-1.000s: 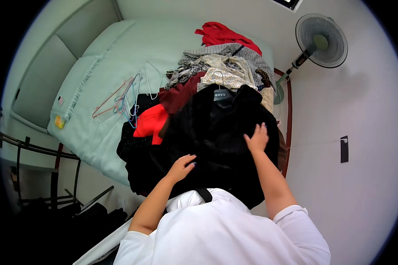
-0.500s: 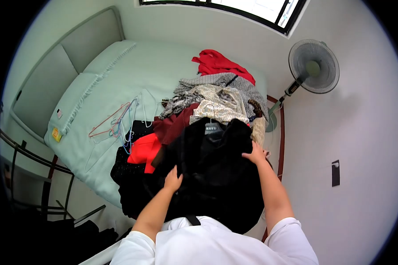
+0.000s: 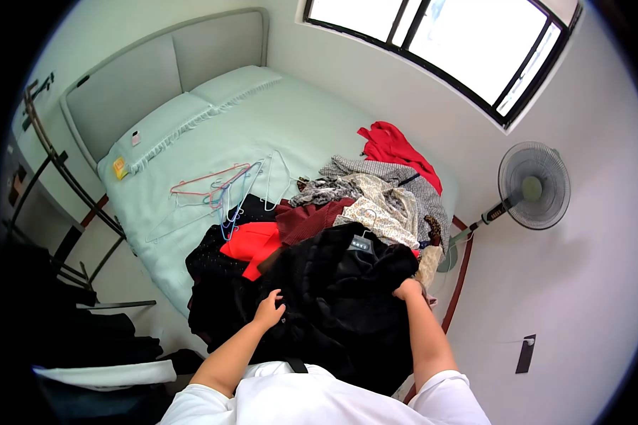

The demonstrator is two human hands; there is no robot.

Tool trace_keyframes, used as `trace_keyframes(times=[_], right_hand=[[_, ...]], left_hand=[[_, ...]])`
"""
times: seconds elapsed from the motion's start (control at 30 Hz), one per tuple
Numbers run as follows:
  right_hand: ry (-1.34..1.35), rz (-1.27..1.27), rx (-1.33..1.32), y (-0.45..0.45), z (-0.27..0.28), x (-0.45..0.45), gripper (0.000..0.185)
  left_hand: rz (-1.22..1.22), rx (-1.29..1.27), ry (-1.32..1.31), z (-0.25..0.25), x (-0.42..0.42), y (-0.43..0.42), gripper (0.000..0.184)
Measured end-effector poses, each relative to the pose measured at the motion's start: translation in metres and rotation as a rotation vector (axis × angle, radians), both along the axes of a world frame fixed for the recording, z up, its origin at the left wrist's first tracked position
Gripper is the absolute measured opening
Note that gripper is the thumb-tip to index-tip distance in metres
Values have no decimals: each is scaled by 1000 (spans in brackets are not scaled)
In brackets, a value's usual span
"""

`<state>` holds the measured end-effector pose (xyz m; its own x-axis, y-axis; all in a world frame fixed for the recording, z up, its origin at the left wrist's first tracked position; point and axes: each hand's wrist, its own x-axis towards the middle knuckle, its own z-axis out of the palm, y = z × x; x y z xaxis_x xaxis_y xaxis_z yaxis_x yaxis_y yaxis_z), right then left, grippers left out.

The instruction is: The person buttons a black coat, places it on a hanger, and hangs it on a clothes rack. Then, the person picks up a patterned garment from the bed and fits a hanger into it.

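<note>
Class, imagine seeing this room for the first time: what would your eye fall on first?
Probably the black coat, spread nearest the person, with the left hand and right hand at its sides. Next, the bright red garment left of it, then the tangled hangers on the pale green bed.

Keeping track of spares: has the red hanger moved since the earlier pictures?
No. Judged against the yellow packet, the red hanger lies in the same spot on the bed; only the view has shifted.
</note>
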<state>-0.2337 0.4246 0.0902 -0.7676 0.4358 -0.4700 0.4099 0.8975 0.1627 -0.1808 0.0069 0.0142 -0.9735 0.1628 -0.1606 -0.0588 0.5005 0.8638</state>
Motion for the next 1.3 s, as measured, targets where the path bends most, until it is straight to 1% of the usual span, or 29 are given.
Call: trace_keyframes(times=[0.03,0.07,0.17,0.2,0.27,0.3,0.37,0.4,0.43,0.5,0.53,0.57,0.6,0.63,0.7,0.77,0.8,0.83,0.87,0.9,0.93,0.97,1.0,1.03,1.1,1.13,1.2,1.23,1.3], right_hand=[[-9,-13,-16,-5,9,5,66],[-9,-8,-54,6,-10,8,65],[182,-1,-152,-4,0,29,62],[186,2,-155,-9,13,39,62],[165,-141,-660,-20,41,57,63],[167,-143,-661,-22,44,63,63],[58,-437,-676,-23,45,76,71],[95,-456,-747,-11,21,82,67],[98,-460,-748,-14,19,91,67],[201,-380,-750,-23,15,110,65],[201,-382,-753,-37,27,119,65],[257,-338,-663,-48,43,127,64],[312,-295,-573,-60,62,140,64],[314,-294,-575,-65,72,152,64],[613,-25,-269,-71,94,170,60],[782,80,-188,-79,126,191,59],[907,143,-182,-81,138,201,57],[967,176,-276,-83,155,209,56],[1044,238,-259,-88,169,219,54],[1122,302,-241,-93,182,228,53],[1128,308,-247,-98,194,238,53],[1211,368,-200,-105,205,247,51],[1293,429,-154,-111,216,257,48],[1297,440,-165,-117,227,267,48],[1342,455,-195,-128,248,287,45],[1347,457,-220,-133,258,296,43],[1367,452,-306,-133,268,312,42],[1380,437,-375,-133,272,319,41],[1406,468,-424,-134,277,328,40]], left_hand=[[19,-6,21,0,3,1,49],[38,-15,43,0,6,2,48],[95,16,51,3,13,5,46],[98,14,55,5,17,5,46],[109,63,99,12,25,2,45],[107,63,100,14,30,0,45],[99,44,130,20,42,-3,45],[91,63,152,21,49,-4,45],[85,62,153,23,56,-4,45],[55,-10,210,27,71,-3,44],[36,-26,212,31,79,-3,44],[36,-27,214,35,87,-5,44],[12,-78,285,37,95,-7,44],[-11,-130,355,39,103,-11,44],[4,-122,346,41,116,-20,46],[20,4,231,38,125,-31,47],[27,3,238,38,126,-37,47],[67,143,187,38,125,-42,48],[105,283,136,39,123,-48,48],[169,336,171,42,119,-54,53],[220,250,329,60,116,-61,58],[271,162,483,78,112,-69,62],[291,52,609,104,111,-75,68],[311,-61,733,133,111,-80,74],[283,-144,871,187,118,-86,80],[296,-156,876,203,120,-90,80],[212,-24,769,227,126,-96,80],[293,75,672,232,131,-98,56],[187,194,738,233,139,-116,38]])
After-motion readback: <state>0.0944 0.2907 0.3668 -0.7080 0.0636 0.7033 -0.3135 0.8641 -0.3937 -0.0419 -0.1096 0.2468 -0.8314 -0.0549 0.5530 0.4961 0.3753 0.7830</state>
